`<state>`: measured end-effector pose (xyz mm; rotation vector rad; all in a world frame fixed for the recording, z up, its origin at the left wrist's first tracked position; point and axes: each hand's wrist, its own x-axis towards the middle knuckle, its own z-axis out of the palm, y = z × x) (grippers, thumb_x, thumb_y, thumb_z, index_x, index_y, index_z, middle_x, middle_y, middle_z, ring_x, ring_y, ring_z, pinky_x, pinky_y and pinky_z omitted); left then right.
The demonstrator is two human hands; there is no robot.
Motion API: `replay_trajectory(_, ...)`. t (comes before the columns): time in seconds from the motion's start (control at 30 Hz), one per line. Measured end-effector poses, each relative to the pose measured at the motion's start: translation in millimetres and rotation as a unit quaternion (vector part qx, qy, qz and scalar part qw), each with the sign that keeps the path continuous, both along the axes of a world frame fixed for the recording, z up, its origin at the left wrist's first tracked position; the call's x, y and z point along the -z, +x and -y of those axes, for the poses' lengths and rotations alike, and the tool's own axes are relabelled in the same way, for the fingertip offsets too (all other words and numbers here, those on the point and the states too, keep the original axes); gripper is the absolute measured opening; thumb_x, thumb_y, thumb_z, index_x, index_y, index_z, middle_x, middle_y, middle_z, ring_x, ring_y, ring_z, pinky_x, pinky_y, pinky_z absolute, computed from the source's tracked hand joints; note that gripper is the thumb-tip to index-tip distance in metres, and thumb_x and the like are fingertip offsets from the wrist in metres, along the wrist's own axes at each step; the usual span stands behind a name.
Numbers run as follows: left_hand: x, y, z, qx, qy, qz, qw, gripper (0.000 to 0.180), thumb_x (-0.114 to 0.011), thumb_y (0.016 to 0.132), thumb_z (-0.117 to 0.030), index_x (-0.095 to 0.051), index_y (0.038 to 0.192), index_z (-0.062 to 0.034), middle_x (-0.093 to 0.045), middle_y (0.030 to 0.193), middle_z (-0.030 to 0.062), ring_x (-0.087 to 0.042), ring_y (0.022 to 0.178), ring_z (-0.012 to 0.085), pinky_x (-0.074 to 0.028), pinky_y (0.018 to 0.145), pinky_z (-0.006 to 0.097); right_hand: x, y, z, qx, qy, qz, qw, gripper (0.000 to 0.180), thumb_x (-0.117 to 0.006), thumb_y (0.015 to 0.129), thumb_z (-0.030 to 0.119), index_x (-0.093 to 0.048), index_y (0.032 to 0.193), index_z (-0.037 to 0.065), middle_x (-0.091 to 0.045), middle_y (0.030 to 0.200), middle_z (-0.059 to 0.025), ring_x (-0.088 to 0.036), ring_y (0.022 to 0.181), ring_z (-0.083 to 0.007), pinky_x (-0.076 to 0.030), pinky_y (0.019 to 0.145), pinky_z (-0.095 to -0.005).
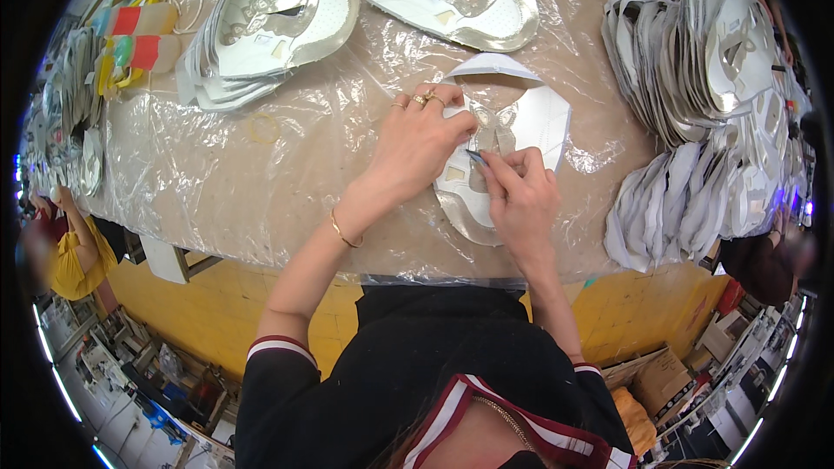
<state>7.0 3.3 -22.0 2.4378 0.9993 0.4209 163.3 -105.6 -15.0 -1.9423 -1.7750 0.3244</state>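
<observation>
Head view, looking down: a flat white and silver cut piece [521,135], shaped like an unfolded shoe upper, is laid on a surface [261,174] covered with clear plastic sheet, directly in front of the person. The left hand [417,143] is pressed on the piece's left half, fingers [452,126] together and curled down on it; three gold rings and a gold bracelet are worn on that hand and wrist. The right hand [521,195] is rested on the lower middle of the piece, its thumb and forefinger pinched on a small thin tool [476,157], whose tip is set against the piece just beside the left fingertips. One such piece is being handled. Two loose heaps of similar pieces [269,22] are seen at the far side of the surface, and a large overlapping stack [695,104], too many to count, is fanned along the right edge. One yellow rubber band [263,128] is lying left of the hands.
</observation>
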Motion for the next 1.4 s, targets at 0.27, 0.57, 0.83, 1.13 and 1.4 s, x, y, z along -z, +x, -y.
replay_trajectory(0.27, -0.5, 2.1, -7.6, 0.029, 0.034, 0.002, 0.999, 0.009, -0.067, 0.087, -0.015, -0.067, 0.096, -0.014, -0.056, 0.116, 0.0062, -0.057, 0.107, 0.0281, -0.038, 0.097, 0.041, -10.1, 7.0, 6.2, 0.024, -0.02, -0.017, 0.999, 0.026, -0.072, 0.086, 0.013, -0.072, 0.111, 0.01, -0.058, 0.096, -0.0063, -0.056, 0.067, -0.0195, -0.043, 0.067, -0.0344)
replay_trajectory(0.57, 3.9, 3.0, -18.8, 0.071, -0.041, 0.003, 0.997, 0.008, -0.065, 0.089, -0.015, -0.061, 0.093, -0.0093, -0.055, 0.106, 0.0063, -0.056, 0.093, 0.0289, -0.04, 0.087, 0.041, -8.9, 7.4, -7.2, 0.021, -0.031, 0.004, 0.999, 0.025, -0.071, 0.087, 0.016, -0.071, 0.111, 0.009, -0.06, 0.1, -0.0043, -0.057, 0.068, -0.0199, -0.041, 0.066, -0.035)
replay_trajectory(0.83, 9.9, -1.7, -22.7, 0.086, -0.076, 0.053, 0.992, 0.007, -0.061, 0.091, -0.013, -0.058, 0.093, -0.0073, -0.053, 0.103, 0.0078, -0.053, 0.094, 0.03, -0.038, 0.088, 0.04, -3.7, 7.7, -10.1, 0.0, -0.019, 0.02, 1.0, 0.026, -0.07, 0.087, 0.019, -0.072, 0.112, 0.013, -0.059, 0.098, -0.0004, -0.054, 0.069, -0.0167, -0.036, 0.065, -0.0327)
replay_trajectory(1.13, 5.3, -5.2, -24.9, 0.066, -0.154, 0.066, 0.984, 0.008, -0.063, 0.091, -0.013, -0.059, 0.093, -0.0076, -0.054, 0.103, 0.0073, -0.056, 0.095, 0.0256, -0.039, 0.089, 0.039, 0.1, 7.0, -6.8, 0.007, 0.008, 0.023, 1.0, 0.022, -0.071, 0.086, 0.017, -0.074, 0.108, 0.016, -0.06, 0.092, 0.0002, -0.054, 0.064, -0.0136, -0.035, 0.067, -0.0317)
replay_trajectory(1.4, 6.3, -1.9, -11.9, 0.068, -0.047, 0.047, 0.995, 0.008, -0.068, 0.087, -0.014, -0.063, 0.09, -0.0084, -0.057, 0.11, 0.0067, -0.058, 0.1, 0.0273, -0.041, 0.091, 0.042, -11.6, 12.9, -5.9, 0.007, -0.003, 0.043, 0.999, 0.025, -0.07, 0.088, 0.02, -0.072, 0.112, 0.013, -0.058, 0.097, -0.0013, -0.053, 0.071, -0.0178, -0.035, 0.069, -0.0336)
